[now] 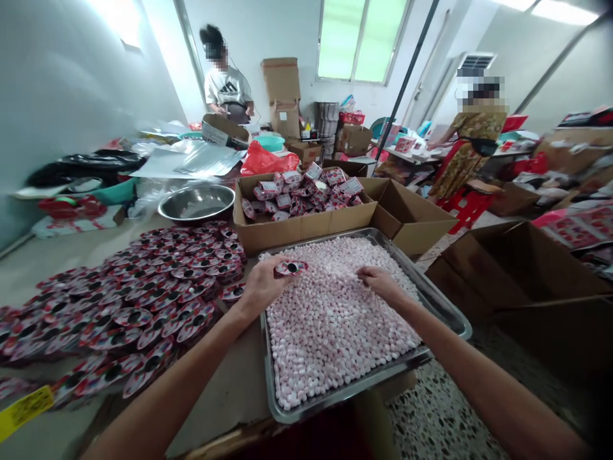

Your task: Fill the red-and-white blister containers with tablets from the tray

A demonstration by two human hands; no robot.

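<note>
Head view: left hand (261, 284) gripping red packet (290, 268), lettering unreadable; right hand (380, 281) curled, fingertips in pink-white candies (330, 319).

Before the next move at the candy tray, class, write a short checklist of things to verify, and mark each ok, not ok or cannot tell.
1. Left hand holds a red packet over the tray: ok.
2. Right hand rests on the pink candies: ok.
3. Tray well stocked: ok.
4. Tray fully on the table: not ok, near corner overhangs.
5. Packet open: cannot tell.
</note>
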